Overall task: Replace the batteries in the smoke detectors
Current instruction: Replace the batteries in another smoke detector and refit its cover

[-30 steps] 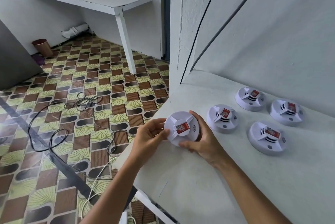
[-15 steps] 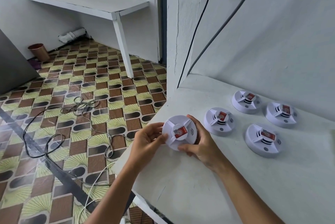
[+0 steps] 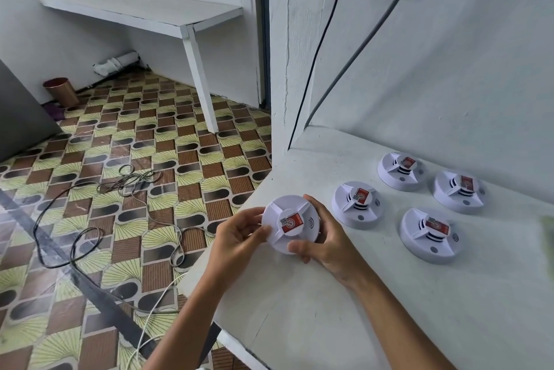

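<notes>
Above the shelf edge (image 3: 239, 294), both hands grip one smoke detector (image 3: 289, 224).

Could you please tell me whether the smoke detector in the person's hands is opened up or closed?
Closed: the held smoke detector shows its intact front cover and red label; no battery compartment is visible.

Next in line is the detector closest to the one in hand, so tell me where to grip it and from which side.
Take the nearest resting detector by its round outer rim, coming from above, probably with fingers spread on opposite edges. It sits flat on the white counter, dome up, and the ribbed raised centre with the red label looks a poor hold. Space shows around it.
</notes>
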Available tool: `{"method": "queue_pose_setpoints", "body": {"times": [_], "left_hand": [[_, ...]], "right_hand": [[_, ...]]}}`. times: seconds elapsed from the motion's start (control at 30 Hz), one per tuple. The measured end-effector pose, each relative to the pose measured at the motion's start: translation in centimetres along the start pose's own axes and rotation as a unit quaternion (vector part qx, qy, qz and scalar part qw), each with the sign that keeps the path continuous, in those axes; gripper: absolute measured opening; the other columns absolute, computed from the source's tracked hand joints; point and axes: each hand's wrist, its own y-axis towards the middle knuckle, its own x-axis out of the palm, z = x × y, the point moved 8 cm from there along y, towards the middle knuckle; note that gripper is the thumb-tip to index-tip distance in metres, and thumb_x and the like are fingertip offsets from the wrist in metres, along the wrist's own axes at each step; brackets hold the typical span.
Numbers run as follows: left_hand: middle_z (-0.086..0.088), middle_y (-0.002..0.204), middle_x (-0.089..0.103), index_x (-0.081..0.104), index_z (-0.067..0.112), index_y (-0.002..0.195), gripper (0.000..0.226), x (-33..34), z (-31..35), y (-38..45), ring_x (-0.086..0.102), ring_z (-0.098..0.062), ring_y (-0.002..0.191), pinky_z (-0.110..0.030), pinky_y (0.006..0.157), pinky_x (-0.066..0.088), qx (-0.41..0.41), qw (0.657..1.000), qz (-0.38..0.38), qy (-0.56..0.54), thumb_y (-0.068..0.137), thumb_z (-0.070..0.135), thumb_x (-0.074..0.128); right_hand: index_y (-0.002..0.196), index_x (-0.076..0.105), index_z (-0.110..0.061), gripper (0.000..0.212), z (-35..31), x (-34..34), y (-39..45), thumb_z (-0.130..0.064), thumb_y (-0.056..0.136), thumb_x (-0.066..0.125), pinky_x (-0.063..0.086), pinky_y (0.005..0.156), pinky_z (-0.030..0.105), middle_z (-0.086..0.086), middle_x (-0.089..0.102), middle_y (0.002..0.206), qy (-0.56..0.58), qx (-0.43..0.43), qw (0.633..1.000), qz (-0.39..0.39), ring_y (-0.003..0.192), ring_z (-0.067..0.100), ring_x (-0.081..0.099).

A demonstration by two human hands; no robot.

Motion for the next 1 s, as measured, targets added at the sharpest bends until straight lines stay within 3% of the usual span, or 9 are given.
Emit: {"method": "queue_pose_setpoints", "body": {"times": [0.13,0.7,1.0], "left_hand": [[-0.008,0.102,0.074,0.066,0.007,0.114,0.034,0.16,0.34,-0.05,0.07,-0.028,0.095,-0.038,0.083,0.058,0.01,1.0,0.001,0.006,0.081,0.016,0.071],[-0.007,0.1,0.075,0.067,0.009,0.11,0.029,0.43,0.91,-0.16,0.071,-0.025,0.093,-0.032,0.081,0.058,0.022,1.0,0.0,-0.001,0.082,0.009,0.068],[-0.009,0.102,0.074,0.066,0.005,0.113,0.035,0.44,0.68,-0.12,0.071,-0.027,0.094,-0.035,0.081,0.058,0.02,1.0,-0.001,0.007,0.08,0.016,0.069]], "right_hand": [[0.143,0.035,-0.031,0.093,-0.08,-0.21,-0.08,-0.019,0.064,0.084,0.052,0.06,0.027,0.001,0.057,0.127,0.004,-0.003,1.0,0.006,0.1,0.016,0.063],[0.144,0.036,-0.03,0.095,0.2,-0.44,0.05,-0.017,0.063,0.085,0.055,0.066,0.031,-0.001,0.054,0.131,-0.006,0.003,1.0,0.014,0.112,0.024,0.059],[0.143,0.035,-0.031,0.094,0.31,-0.38,0.09,-0.014,0.065,0.082,0.054,0.066,0.025,-0.001,0.053,0.132,0.002,0.003,1.0,0.018,0.114,0.023,0.056]]}}
